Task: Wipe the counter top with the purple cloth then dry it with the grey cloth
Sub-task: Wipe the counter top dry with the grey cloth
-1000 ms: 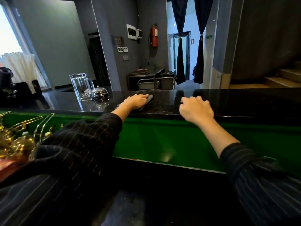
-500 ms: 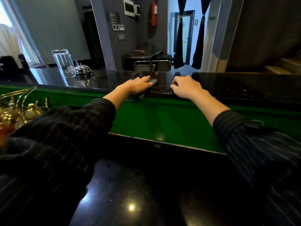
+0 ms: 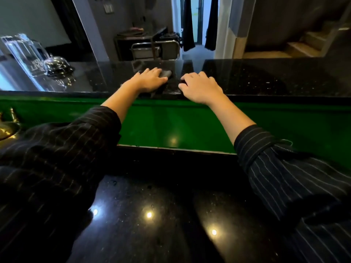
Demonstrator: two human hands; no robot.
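A raised black stone counter top [image 3: 266, 78] runs across the view above a green panel. My left hand [image 3: 150, 80] lies flat on it, pressing down a grey cloth [image 3: 166, 73]; only a dark grey corner shows past the fingers. My right hand [image 3: 201, 87] rests palm down on the counter's near edge, just right of the cloth, fingers loosely curled, holding nothing. No purple cloth is in view.
A clear glass pitcher [image 3: 24, 54] and a chrome domed bell [image 3: 57, 63] stand on the counter at the far left. Brass items [image 3: 7, 126] sit at the left edge below. A lower glossy black counter [image 3: 152, 215] lies in front of me.
My left hand has slid the cloth rightward along the counter, closer to my right hand. The camera tilted down, showing more of the lower counter.
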